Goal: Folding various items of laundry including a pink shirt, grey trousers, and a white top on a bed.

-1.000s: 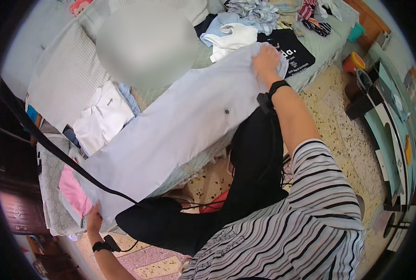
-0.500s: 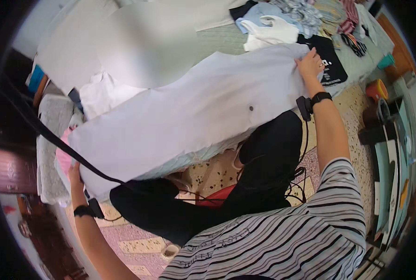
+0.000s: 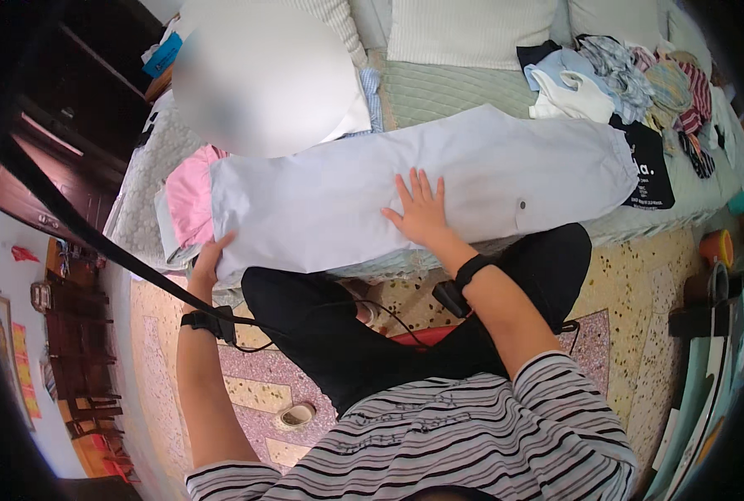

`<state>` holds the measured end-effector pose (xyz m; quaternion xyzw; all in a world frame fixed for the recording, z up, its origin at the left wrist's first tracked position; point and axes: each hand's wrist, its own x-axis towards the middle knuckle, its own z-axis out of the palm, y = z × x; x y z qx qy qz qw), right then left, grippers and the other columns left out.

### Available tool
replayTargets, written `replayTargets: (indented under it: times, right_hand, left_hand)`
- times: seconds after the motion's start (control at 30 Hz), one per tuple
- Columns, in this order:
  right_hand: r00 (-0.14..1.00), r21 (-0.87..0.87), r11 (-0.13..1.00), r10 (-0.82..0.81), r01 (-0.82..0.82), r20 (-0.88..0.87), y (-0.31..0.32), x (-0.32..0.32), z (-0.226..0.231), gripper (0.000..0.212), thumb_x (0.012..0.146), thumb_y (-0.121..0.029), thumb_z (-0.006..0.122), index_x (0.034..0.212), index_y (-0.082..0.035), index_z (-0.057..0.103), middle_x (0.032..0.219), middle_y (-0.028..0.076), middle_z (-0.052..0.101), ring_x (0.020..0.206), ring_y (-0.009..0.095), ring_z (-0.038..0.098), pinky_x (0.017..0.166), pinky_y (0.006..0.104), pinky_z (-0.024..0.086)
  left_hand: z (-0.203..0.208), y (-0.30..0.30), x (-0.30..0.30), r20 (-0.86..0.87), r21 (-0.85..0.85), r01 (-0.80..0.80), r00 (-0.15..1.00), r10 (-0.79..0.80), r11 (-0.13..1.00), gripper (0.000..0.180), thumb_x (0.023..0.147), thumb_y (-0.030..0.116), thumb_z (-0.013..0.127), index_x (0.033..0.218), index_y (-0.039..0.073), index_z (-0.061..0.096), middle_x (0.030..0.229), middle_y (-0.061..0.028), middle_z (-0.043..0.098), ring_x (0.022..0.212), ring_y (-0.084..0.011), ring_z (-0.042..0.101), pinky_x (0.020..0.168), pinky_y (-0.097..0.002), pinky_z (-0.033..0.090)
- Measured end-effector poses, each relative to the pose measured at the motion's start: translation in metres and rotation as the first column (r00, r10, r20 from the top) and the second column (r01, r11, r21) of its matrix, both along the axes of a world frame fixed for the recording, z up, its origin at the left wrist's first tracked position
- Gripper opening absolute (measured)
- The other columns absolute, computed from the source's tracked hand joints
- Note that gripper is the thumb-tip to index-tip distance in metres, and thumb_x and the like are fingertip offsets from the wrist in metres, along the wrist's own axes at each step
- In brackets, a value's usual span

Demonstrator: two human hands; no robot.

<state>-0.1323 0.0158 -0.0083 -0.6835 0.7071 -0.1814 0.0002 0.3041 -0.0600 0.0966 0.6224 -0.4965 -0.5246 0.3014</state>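
Pale grey trousers (image 3: 322, 200) lie lengthwise across the couch in front of me, with a gathered cuff at the right end and a small dark round spot near the lower edge. My left hand (image 3: 213, 252) pinches their near left corner, thumb on top and the other fingers hidden. Flat on the middle of the cloth rests my right hand (image 3: 422, 209), open with fingers spread. Pink cloth (image 3: 190, 196) sticks out beside the left end, close to my left hand.
The green quilted couch (image 3: 439, 88) has white cushions (image 3: 472, 29) along its back. A clothes pile (image 3: 639, 83) and a black printed garment (image 3: 652, 167) lie right. A black strap (image 3: 96, 242) crosses the view at left. An orange container (image 3: 717, 248) stands at far right.
My right hand has left the trousers' right end and now lies flat on their middle. The trousers have come down onto the couch; my left hand stays at the left corner. The view has shifted.
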Motion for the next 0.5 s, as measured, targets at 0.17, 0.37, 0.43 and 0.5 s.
replayTargets:
  times: [0.17, 0.37, 0.43, 0.5]
  right_hand:
    - [0.997, -0.043, 0.998, 0.046, -0.044, 0.058, -0.007, -0.004, -0.016, 0.068, 0.086, -0.055, 0.039, 0.140, -0.013, 0.030, 0.146, 0.018, 0.020, 0.137, 0.030, 0.014, 0.107, 0.0548, -0.002]
    - [0.711, 0.018, 0.990, 0.089, -0.142, 0.698, -0.009, -0.023, 0.007, 0.065, 0.089, -0.051, 0.041, 0.137, -0.009, 0.032, 0.141, 0.017, 0.031, 0.131, 0.025, 0.028, 0.107, 0.0450, 0.016]
    - [0.441, -0.100, 0.985, 0.153, -0.141, 0.884, 0.000, -0.035, 0.017, 0.064, 0.090, -0.050, 0.042, 0.136, -0.006, 0.034, 0.138, 0.016, 0.037, 0.127, 0.023, 0.036, 0.104, 0.0434, 0.024]
    - [-0.309, 0.009, 0.975, -0.080, -0.222, 0.948, 0.013, -0.053, 0.027, 0.062, 0.091, -0.046, 0.045, 0.135, -0.004, 0.033, 0.131, 0.014, 0.045, 0.118, 0.021, 0.045, 0.097, 0.0356, 0.035]
  left_hand:
    - [0.032, -0.020, -0.052, -0.409, -0.017, -0.100, 0.909, 0.084, 0.995, 0.045, 0.080, 0.026, 0.057, 0.115, -0.002, 0.051, 0.101, -0.0125, 0.061, 0.085, -0.0238, 0.063, 0.073, -0.0337, 0.053]
    - [0.009, 0.001, -0.227, -0.415, -0.048, 0.260, 0.873, -0.256, 0.964, 0.066, 0.072, 0.032, 0.062, 0.131, 0.012, 0.042, 0.107, -0.0044, 0.050, 0.099, -0.0209, 0.050, 0.081, -0.0376, 0.044]
    - [0.001, 0.013, -0.277, -0.203, -0.125, 0.546, 0.803, -0.560, 0.828, 0.069, 0.081, 0.025, 0.056, 0.141, 0.007, 0.027, 0.120, -0.0081, 0.052, 0.099, -0.0154, 0.053, 0.082, -0.0287, 0.043]
    - [-0.009, 0.031, -0.297, -0.427, -0.071, 0.581, 0.717, -0.551, 0.811, 0.052, 0.089, 0.026, 0.053, 0.132, 0.001, 0.039, 0.121, -0.0084, 0.052, 0.107, -0.0162, 0.051, 0.092, -0.0263, 0.039]
